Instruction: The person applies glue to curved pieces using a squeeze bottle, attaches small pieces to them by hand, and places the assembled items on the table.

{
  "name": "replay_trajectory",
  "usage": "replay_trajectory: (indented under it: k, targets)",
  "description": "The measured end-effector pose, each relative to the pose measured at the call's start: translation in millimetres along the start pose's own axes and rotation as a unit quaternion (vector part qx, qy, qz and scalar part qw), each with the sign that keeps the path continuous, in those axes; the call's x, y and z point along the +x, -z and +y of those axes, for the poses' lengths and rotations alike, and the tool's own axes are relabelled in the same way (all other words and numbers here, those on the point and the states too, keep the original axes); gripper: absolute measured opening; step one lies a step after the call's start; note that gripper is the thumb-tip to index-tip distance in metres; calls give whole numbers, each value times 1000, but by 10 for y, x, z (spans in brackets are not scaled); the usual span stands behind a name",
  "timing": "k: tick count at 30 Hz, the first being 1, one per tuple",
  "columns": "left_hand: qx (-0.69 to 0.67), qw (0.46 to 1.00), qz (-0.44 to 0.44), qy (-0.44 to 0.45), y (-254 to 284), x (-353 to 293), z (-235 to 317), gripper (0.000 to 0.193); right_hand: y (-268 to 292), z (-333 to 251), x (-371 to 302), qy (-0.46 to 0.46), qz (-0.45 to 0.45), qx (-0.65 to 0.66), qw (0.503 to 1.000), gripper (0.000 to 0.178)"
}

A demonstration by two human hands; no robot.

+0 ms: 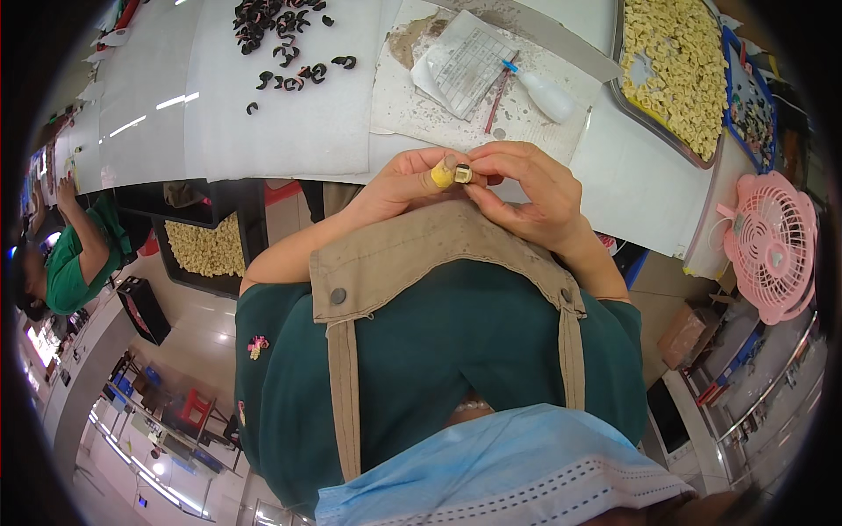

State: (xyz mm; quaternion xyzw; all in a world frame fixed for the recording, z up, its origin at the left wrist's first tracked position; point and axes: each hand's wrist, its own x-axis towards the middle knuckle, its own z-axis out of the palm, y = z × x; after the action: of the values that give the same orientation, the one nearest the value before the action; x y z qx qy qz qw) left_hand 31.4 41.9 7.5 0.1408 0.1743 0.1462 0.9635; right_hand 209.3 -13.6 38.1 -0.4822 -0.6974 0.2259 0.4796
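Over the near edge of the white table, my left hand and my right hand meet in front of my tan apron. Between their fingertips is a small cream piece with a dark part, too small to name. A yellow finger cover sits on a digit of my left hand, pressed close beside the piece. My left fingers are closed on it. From the other side, the fingertips of my right hand pinch at it, with the thumb bent below. The fingers partly hide the piece.
Black curved pieces lie loose at the far left. A stained board bears papers, a white squeeze bottle and a red stick. Right of it stands a tray of cream pieces, near a pink fan. Another person works at left.
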Motion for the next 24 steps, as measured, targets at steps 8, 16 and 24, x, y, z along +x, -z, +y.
replay_trajectory:
  k: [8,16,24]
  targets:
    - [32,998,42,18,-55,-57,49,25,-80,1,-23,8,8,-13,1000,27]
    - [773,360,362,-376,283,-665,875,21,-39,32,25,4,50,4,999,24]
    - [856,75,465,-212,917,-1031,1189,38,17,-1,76,11,47,-24,999,18]
